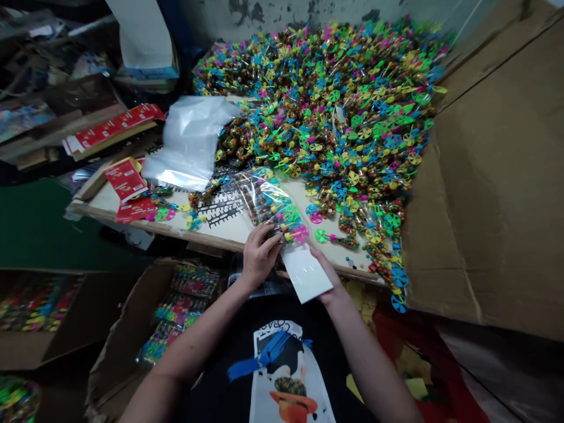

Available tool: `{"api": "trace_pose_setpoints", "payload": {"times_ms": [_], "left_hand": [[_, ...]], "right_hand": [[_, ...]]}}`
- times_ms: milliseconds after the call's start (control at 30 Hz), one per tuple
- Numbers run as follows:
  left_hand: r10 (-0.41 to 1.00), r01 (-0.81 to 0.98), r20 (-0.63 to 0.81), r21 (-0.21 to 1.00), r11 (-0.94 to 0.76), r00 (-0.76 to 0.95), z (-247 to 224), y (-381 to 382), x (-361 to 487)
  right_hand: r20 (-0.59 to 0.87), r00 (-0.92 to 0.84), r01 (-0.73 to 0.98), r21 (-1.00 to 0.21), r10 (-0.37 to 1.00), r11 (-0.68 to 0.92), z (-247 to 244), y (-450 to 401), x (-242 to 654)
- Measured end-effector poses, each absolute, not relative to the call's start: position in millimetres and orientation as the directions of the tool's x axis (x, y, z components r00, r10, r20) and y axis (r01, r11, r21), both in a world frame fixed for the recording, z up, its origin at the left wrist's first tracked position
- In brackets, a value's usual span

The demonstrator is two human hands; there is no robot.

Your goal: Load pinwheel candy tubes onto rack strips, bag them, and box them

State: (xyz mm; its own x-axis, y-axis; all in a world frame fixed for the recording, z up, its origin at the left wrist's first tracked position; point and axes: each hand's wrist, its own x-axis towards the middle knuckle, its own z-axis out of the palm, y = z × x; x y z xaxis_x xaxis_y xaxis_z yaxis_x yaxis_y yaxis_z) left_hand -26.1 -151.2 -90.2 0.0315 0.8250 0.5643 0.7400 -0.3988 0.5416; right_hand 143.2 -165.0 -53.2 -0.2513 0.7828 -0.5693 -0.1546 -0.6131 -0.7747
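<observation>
1. The bag (269,197) is clear, glossy plastic, packed with small toys in pink, green, yellow and blue; spoked wheels show through it, and light glints along the film.
2. The card (307,275) is plain white, flat and rectangular, with a slight shine.
3. The bag's long axis runs slantwise, from far left to near right, its near end toward the person. The card's long axis slants much the same way, just beyond that near end.
4. The bag lies on the near part of the table (220,232), mostly on the far side of both hands, its near end by the table's edge. The card sits nearer, close to the person's body.
5. The left hand (259,254) has its fingers bent onto the near left part of the bag; whether the thumb pinches it from below, I cannot tell.
6. The right hand (329,275) clasps the card, thumb by its far right corner, palm along its right side; the fingers are mostly hidden underneath.
7. A big heap of toys (343,111) covers the far and right parts of the table, next to a carton (493,176) at the right.
8. Left of the bag lie empty sleeves (191,135) of clear plastic, with red cards (126,179) farther left.
</observation>
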Motion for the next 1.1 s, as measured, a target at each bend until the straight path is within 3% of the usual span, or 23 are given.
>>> {"api": "trace_pose_setpoints", "payload": {"times_ms": [67,133,267,367,433,500,600,667,767,867,1100], "left_hand": [[0.835,0.757,0.548,0.523,-0.391,0.053,-91.8,-150.8,-25.8],[0.857,0.783,0.510,0.499,-0.371,0.082,-92.6,-149.6,-24.4],[0.897,0.828,0.419,0.446,-0.339,0.141,-93.7,-143.9,-20.0],[0.896,0.829,0.421,0.444,-0.339,0.142,-92.6,-142.2,-18.5],[0.891,0.818,0.438,0.466,-0.337,0.118,-90.6,-146.4,-19.7],[0.898,0.819,0.438,0.502,-0.277,0.036,-88.9,-155.7,-22.4],[0.917,0.826,0.362,0.560,-0.071,-0.167,-90.3,-173.9,-26.8],[0.926,0.811,0.280,0.584,0.045,-0.252,-93.4,-183.0,-28.5],[0.937,0.780,0.187,0.614,0.122,-0.294,-95.7,-185.8,-29.5],[0.949,0.762,0.129,0.630,0.147,-0.289,-91.4,-179.8,-29.6],[0.957,0.828,0.012,0.503,0.246,-0.291,-76.6,-176.9,-26.2]], "right_hand": [[-0.642,-0.242,-0.160,-0.713,0.727,-0.683,-49.5,-178.5,162.5],[-0.670,-0.241,-0.036,-0.717,0.703,-0.696,-37.9,-196.0,187.7],[-0.615,-0.219,0.375,-0.770,0.757,-0.517,3.1,-226.4,237.7],[-0.525,-0.110,0.440,-0.787,0.844,-0.432,21.4,-221.9,258.9],[-0.385,0.052,0.417,-0.830,0.921,-0.370,18.0,-198.9,262.3],[-0.158,0.240,0.420,-0.872,0.958,-0.249,6.2,-165.6,257.4],[0.278,0.403,0.636,-0.770,0.872,-0.048,-12.7,-122.3,234.0],[0.359,0.292,0.716,-0.696,0.887,0.046,-22.4,-111.3,208.1],[0.242,-0.081,0.652,-0.721,0.967,0.235,-38.1,-119.7,163.4],[0.272,-0.345,0.593,-0.678,0.898,0.433,-59.1,-135.3,128.4],[0.258,-0.445,0.620,-0.603,0.858,0.503,-91.3,-144.0,112.2]]}}
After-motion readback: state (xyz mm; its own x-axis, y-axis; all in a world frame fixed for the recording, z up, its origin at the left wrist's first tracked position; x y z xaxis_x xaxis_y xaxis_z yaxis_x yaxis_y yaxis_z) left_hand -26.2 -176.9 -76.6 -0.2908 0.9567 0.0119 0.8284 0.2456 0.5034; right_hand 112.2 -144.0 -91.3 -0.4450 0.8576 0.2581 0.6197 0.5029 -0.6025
